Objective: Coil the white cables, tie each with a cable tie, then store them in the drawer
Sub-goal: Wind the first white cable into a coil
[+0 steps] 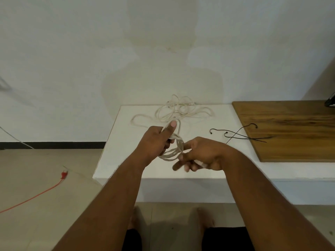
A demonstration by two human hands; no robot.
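Both hands hold a small coil of white cable (172, 153) above the front of the white cabinet top (126, 142). My left hand (157, 140) grips the coil's left side with the thumb up. My right hand (201, 154) holds the coil's right side, fingers spread and pointing left. The cable runs from the coil up to a loose tangle of white cable (177, 111) at the back of the top, by the wall. Several black cable ties (241, 135) lie to the right of my hands, partly on the wooden board (290, 131).
The wooden board covers the right part of the top. A dark object (330, 102) shows at its far right edge. On the floor to the left lies an orange cord with a red plug (63, 175). My feet are below the cabinet's front edge.
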